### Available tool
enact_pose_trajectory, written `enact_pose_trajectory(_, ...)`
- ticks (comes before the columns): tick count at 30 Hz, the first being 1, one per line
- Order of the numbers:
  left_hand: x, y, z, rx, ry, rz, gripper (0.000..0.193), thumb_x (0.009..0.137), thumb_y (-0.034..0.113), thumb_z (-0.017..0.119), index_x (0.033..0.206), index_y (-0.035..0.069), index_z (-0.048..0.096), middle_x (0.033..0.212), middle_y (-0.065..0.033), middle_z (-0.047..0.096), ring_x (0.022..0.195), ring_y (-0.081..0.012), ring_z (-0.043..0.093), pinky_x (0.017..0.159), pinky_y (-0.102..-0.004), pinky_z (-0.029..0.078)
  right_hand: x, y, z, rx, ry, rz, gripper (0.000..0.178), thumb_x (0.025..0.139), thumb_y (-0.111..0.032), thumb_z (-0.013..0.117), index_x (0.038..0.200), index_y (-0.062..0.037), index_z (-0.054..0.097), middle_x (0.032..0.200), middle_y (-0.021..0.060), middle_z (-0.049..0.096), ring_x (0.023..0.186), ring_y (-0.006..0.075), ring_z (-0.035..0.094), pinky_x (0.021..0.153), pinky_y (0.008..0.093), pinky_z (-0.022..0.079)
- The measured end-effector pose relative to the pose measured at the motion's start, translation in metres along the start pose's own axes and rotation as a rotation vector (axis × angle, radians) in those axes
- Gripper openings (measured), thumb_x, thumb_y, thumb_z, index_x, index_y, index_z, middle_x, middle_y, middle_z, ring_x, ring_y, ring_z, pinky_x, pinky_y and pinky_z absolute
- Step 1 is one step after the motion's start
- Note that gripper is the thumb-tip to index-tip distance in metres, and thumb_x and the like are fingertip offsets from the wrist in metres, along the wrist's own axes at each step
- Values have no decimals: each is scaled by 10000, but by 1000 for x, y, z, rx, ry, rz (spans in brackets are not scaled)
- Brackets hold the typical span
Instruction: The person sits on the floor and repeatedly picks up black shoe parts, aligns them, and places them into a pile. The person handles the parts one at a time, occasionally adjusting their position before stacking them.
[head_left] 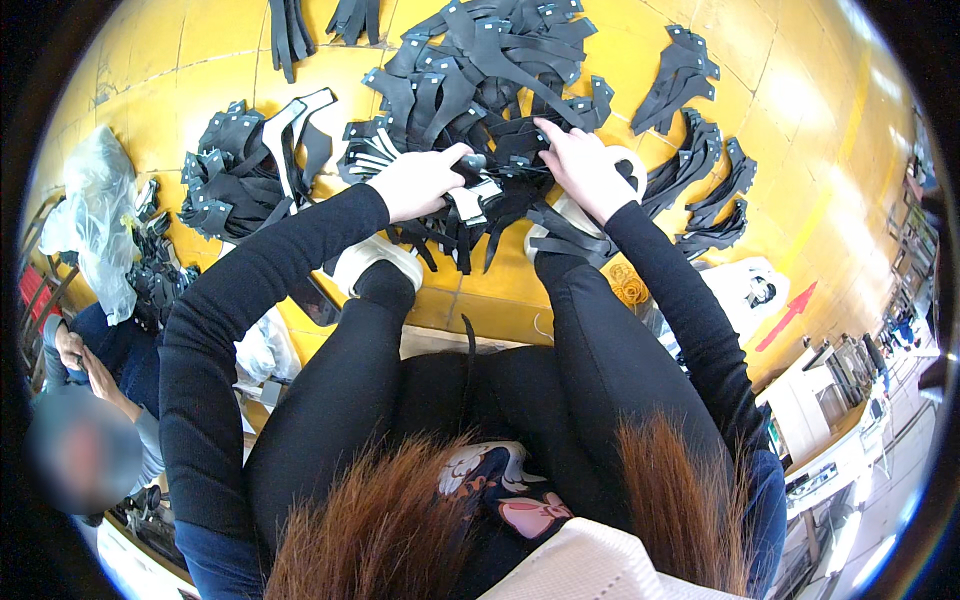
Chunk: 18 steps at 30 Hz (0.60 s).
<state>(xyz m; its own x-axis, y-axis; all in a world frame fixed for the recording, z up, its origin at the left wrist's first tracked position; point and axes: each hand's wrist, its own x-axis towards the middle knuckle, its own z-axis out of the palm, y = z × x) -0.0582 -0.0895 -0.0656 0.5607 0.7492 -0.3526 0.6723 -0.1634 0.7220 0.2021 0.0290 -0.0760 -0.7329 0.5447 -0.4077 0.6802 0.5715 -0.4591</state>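
Both my hands work at a bundle of flat black cut pieces (520,150) with small pale tags, between my feet. At its left side my left hand (415,185) has thumb and forefinger closed on the edge of a black piece. Just below those fingers is a white label strip (468,205). Across the bundle my right hand (585,165) pinches a black piece, its forefinger reaching over the top. The fingertips partly hide what they hold. A large heap of similar black pieces (480,60) lies directly beyond my hands.
On the yellow floor (220,55), another pile of black pieces (235,175) lies left, with smaller stacks (675,80) to the right. Yellow rubber bands (628,285) lie by my right leg. A clear plastic bag (100,220) and a seated person (100,400) are at the left.
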Motion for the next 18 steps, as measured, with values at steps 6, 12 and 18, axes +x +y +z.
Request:
enact_pose_trajectory(6,1,-2,1,-7,22,41,106,780,79,622,858,15,655,1187,-112,519,920,-275,628,807,-396,520,8,1,4,-83,44,-192,427,807,-153,686,1212,-99,564,954,65,603,945,252,582,823,376,452)
enact_pose_trajectory(12,-1,-5,6,-54,18,31,185,700,26,652,885,17,647,1237,-114,488,942,-311,617,800,-405,521,2,-6,-6,4,35,-138,203,778,-126,694,947,-101,584,1008,48,572,977,257,562,848,376,433)
enact_pose_trajectory(18,0,-5,3,-48,9,19,208,696,4,646,903,21,649,1264,-109,495,887,-330,633,772,-401,522,4,-11,-29,493,207,-95,141,834,-94,670,928,-59,571,1135,68,604,1105,239,560,963,350,410)
